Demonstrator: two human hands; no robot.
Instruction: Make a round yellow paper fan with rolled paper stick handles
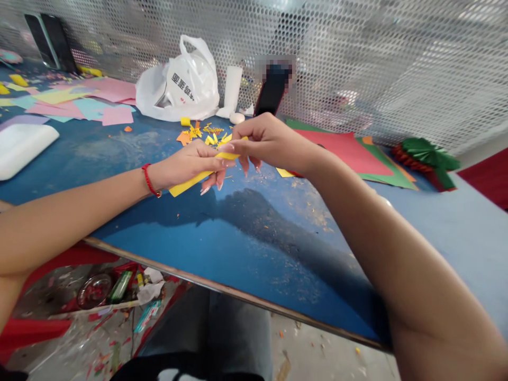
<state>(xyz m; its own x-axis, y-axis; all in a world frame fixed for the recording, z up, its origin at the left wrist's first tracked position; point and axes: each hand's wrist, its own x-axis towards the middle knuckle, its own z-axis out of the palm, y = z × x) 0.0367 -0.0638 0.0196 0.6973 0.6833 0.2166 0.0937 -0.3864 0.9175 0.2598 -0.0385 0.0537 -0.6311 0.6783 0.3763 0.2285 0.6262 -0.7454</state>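
Note:
A narrow strip of yellow paper [186, 185] is held slantwise above the blue table, its lower end sticking out under my left wrist. My left hand [194, 161], with a red cord bracelet at the wrist, pinches the strip between thumb and fingers. At the strip's upper end, my right hand [254, 140] grips it with thumb and index finger, its other fingers hanging down. Just behind the hands lie small yellow paper snippets [194, 131] and an orange scrap [183, 138].
A white plastic bag [180, 87], a white tube [233, 87] and a phone [272, 90] stand along the perforated metal screen. Coloured sheets [113, 87] lie back left. Red paper [349, 153] and a green folded paper piece [428, 153] are right. The table edge [238, 301] runs before me.

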